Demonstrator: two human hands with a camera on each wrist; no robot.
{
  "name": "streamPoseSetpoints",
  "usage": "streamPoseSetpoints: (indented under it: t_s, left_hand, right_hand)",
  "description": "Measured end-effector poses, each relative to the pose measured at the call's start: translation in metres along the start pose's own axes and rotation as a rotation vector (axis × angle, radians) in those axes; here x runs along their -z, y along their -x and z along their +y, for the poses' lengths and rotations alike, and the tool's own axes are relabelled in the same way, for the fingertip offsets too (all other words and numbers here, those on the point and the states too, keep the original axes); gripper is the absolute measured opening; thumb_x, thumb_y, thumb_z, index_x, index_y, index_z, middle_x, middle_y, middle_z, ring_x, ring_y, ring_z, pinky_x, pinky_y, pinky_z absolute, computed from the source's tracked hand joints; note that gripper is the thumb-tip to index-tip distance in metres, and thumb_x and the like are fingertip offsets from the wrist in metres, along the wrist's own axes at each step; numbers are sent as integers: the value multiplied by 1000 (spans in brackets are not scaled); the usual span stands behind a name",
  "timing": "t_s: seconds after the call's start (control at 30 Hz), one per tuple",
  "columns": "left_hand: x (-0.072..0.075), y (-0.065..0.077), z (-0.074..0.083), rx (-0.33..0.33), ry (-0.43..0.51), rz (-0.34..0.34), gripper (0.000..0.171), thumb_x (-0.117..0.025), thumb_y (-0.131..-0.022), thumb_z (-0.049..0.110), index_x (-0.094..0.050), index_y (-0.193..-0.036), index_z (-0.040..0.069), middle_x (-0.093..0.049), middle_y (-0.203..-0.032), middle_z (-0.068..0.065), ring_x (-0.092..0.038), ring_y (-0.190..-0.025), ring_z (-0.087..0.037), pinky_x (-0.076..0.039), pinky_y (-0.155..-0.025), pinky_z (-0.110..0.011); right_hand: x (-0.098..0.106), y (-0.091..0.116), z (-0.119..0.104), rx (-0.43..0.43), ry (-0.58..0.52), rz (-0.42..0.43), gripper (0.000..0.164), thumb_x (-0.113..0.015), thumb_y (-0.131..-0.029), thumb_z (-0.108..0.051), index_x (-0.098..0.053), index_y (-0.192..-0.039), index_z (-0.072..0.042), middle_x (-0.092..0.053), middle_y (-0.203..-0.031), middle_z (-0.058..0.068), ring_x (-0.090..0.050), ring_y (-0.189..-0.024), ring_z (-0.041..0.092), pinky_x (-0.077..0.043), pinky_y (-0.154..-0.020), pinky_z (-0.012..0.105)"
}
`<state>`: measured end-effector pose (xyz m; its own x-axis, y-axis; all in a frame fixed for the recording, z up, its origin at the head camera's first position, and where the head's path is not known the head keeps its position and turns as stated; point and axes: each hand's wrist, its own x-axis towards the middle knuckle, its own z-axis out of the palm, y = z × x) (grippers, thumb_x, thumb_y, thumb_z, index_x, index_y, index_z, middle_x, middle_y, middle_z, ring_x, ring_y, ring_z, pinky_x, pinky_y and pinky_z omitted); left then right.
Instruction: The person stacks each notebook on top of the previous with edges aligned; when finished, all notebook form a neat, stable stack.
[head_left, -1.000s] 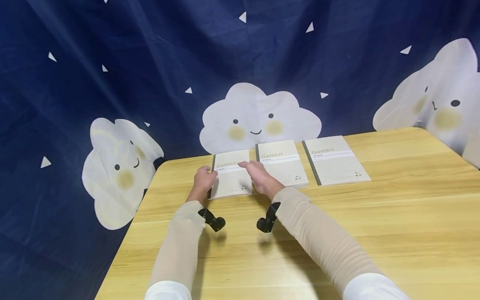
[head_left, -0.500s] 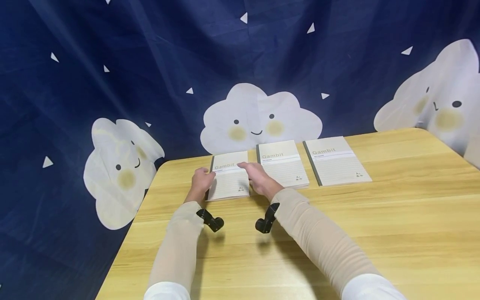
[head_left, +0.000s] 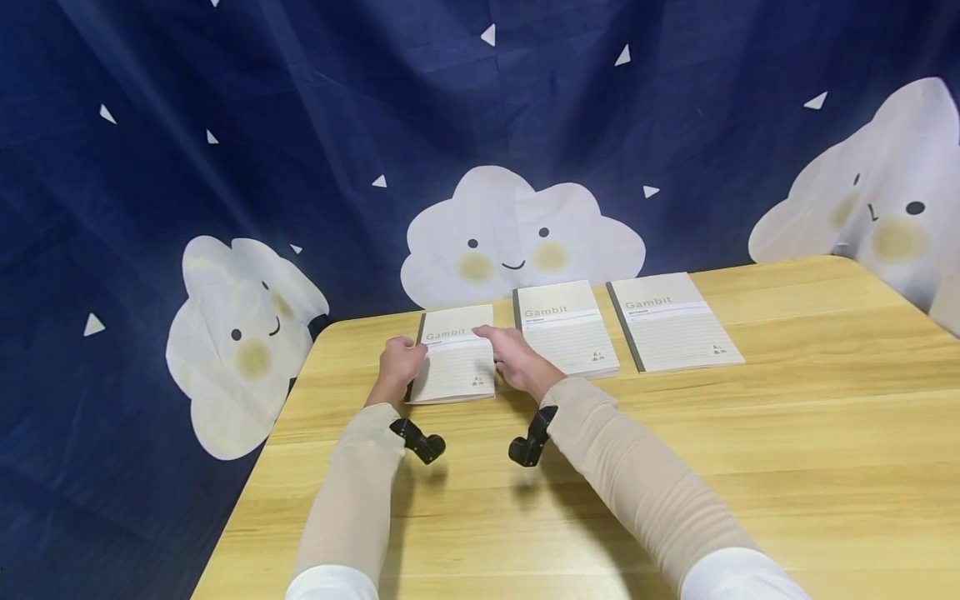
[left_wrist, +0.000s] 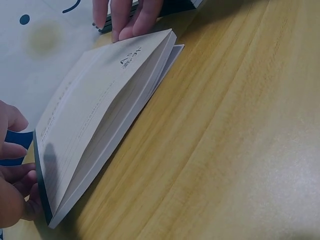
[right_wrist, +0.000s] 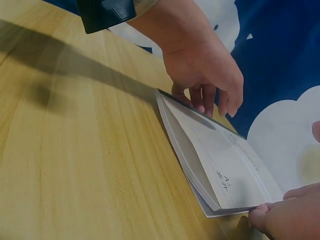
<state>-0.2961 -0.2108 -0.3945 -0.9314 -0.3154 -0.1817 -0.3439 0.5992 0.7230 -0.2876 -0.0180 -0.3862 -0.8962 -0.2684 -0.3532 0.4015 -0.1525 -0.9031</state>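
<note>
A pale notebook marked "Gambit", with a dark spine, lies at the left of the row in the head view. My left hand holds it at the spine side, fingertips against that edge. At the opposite edge my right hand grips it, its thumb stretched toward the cover. Both wrist views show the front cover bowed slightly away from the pages along the near side. The right fingers meet the notebook's edge; their undersides are partly hidden.
A second notebook lies just right of my right hand, and a third notebook lies farther right. All are on a wooden table. Behind its far edge hangs a dark blue curtain with cloud prints.
Both hands have drawn the left notebook a little leftward and toward me, widening the gap to the middle notebook. The other two notebooks have stayed in place.
</note>
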Motion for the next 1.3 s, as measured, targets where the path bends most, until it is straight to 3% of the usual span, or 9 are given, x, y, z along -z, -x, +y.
streamPoseSetpoints:
  t_s: [0.2,0.47,0.7,0.93,1.3]
  left_hand:
    - [2,1,0,-10,-11,21,38,-48,-92,23,-53,-121,-1,-51,-127,-19,-48,-109,-29,-43,-96,-43]
    - [3,0,-1,8,1,21,46,-48,-93,23,-47,-132,-1,-45,-137,-20,-43,-125,-31,-38,-103,-46]
    - [4,1,-1,18,-1,40,46,-49,-92,24,-47,-132,0,-47,-136,-20,-44,-124,-31,-39,-103,-45]
    - [8,-1,-3,12,36,48,46,-48,-93,21,-47,-134,1,-47,-137,-19,-42,-128,-32,-38,-105,-45]
    - [8,-2,-9,-48,158,72,39,-47,-91,8,-53,-129,-1,-52,-121,-18,-48,-114,-30,-41,-100,-43]
  right_hand:
    - [0,0,1,-9,-15,0,80,-56,-91,-31,-12,-149,1,-12,-155,22,-17,-142,36,-18,-116,41]
    - [0,1,3,-15,-23,3,81,-56,-90,-33,-12,-149,1,-16,-154,23,-20,-141,35,-20,-115,42]
    - [0,1,3,3,-46,-21,75,-52,-92,-34,-16,-149,-2,-22,-151,25,-26,-139,36,-24,-114,41]
    - [1,2,3,40,-92,-11,68,-51,-94,-29,-22,-147,0,-28,-148,27,-29,-137,37,-23,-114,42]
    - [0,0,2,90,-108,29,63,-54,-92,-18,-27,-143,7,-31,-148,24,-33,-136,35,-31,-111,40]
